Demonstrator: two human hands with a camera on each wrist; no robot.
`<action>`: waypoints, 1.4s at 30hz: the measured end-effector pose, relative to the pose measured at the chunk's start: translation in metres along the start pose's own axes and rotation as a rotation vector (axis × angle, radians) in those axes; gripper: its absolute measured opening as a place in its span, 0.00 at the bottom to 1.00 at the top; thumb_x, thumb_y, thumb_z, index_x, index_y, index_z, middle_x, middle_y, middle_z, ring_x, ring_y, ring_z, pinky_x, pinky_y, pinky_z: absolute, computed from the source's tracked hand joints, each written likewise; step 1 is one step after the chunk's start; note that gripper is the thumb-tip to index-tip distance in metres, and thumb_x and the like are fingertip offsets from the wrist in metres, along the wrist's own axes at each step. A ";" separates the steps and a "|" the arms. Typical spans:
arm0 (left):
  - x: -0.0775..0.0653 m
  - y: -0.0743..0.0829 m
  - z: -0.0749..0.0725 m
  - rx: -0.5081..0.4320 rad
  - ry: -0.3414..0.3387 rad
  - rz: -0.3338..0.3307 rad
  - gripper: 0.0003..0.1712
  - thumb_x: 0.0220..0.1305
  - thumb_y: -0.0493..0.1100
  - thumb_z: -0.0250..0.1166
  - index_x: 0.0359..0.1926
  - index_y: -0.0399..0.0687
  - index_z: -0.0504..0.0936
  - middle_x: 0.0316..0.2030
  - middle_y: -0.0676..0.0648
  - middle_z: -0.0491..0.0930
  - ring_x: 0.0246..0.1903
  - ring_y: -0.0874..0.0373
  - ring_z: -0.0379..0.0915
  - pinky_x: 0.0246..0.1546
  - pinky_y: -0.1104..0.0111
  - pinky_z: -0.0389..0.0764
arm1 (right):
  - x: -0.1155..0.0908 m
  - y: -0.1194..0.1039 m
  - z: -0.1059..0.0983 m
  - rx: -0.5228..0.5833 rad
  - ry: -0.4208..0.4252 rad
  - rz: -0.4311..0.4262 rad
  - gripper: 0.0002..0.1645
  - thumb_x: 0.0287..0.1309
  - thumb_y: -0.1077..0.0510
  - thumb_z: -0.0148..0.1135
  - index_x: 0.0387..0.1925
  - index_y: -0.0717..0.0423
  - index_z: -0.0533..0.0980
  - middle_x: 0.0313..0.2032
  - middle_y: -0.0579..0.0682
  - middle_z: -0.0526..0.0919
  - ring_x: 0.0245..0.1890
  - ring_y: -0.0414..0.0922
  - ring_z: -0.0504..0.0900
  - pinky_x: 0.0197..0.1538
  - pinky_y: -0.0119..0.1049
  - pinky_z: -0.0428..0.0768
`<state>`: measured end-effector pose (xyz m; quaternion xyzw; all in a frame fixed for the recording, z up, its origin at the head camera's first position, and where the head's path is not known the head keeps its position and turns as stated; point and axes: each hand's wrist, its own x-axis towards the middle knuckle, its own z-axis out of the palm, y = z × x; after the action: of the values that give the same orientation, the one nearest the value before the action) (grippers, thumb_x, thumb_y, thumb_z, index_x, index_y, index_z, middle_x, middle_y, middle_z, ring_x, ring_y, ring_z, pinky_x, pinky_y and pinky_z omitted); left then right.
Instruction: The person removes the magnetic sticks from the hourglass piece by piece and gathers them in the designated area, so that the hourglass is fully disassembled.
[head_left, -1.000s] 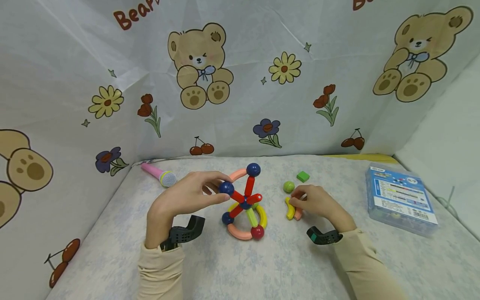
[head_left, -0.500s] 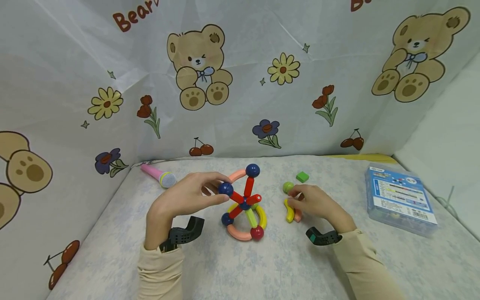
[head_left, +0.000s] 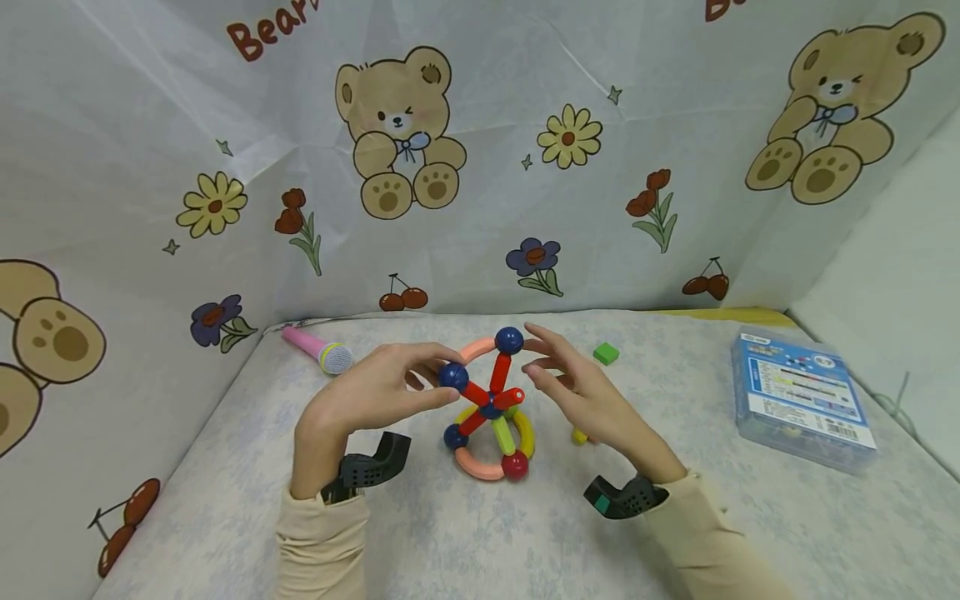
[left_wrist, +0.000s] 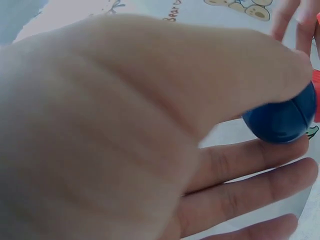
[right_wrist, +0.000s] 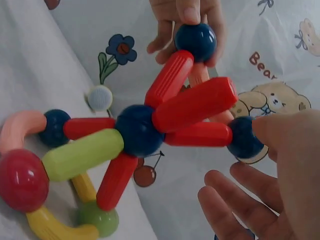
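A person's left hand [head_left: 390, 382] is pinching a glossy dark blue ball [head_left: 453, 377] between the thumb and bent fingers, while the other fingers are extending loosely beneath it in the left wrist view. The right hand [head_left: 581, 387] is hovering at a second dark blue ball [head_left: 509, 340], its fingers spreading partly open and its thumb overlapping that ball in the right wrist view; whether it is touching, the pictures are not settling. Both balls are belonging to a construction of coloured balls and sticks, which is standing on a pale mottled tablecloth [head_left: 435, 542] between the hands. A curved pink stick [head_left: 477, 348] is linking the two upper balls, and straight red sticks [head_left: 500, 373] are radiating from a central dark blue ball [head_left: 491, 406]. A straight light green stick [head_left: 503, 435] is running from that centre down to a shiny red ball [head_left: 515, 465] in the ring-shaped base, where curved pink and yellow pieces are joining. Beyond the right hand, a small green block [head_left: 606, 353] is lying on the cloth, and a clear plastic box with a blue label [head_left: 802, 400] is resting farther right.
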<state>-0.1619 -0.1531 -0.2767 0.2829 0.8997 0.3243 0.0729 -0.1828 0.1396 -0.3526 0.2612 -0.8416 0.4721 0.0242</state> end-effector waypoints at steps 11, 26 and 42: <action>0.000 0.001 0.000 0.023 0.008 0.012 0.21 0.68 0.45 0.70 0.61 0.48 0.82 0.45 0.54 0.87 0.46 0.59 0.83 0.54 0.56 0.83 | -0.001 -0.009 0.013 0.127 0.038 -0.002 0.45 0.70 0.60 0.65 0.80 0.38 0.56 0.70 0.56 0.70 0.59 0.51 0.84 0.53 0.38 0.86; -0.001 0.002 0.000 0.009 0.002 0.025 0.21 0.67 0.45 0.72 0.59 0.49 0.83 0.44 0.55 0.87 0.45 0.60 0.83 0.55 0.55 0.82 | 0.001 -0.014 0.014 0.153 0.112 -0.052 0.34 0.67 0.68 0.64 0.71 0.53 0.66 0.64 0.55 0.76 0.59 0.52 0.83 0.58 0.38 0.83; 0.002 0.004 0.002 0.004 0.001 0.050 0.20 0.67 0.45 0.72 0.59 0.49 0.84 0.45 0.56 0.87 0.44 0.62 0.82 0.54 0.57 0.83 | 0.002 -0.011 0.026 -0.114 0.272 -0.209 0.34 0.61 0.71 0.69 0.68 0.57 0.71 0.57 0.58 0.84 0.45 0.49 0.90 0.46 0.40 0.88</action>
<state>-0.1613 -0.1482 -0.2752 0.3052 0.8930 0.3245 0.0639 -0.1739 0.1135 -0.3579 0.2792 -0.8243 0.4495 0.2014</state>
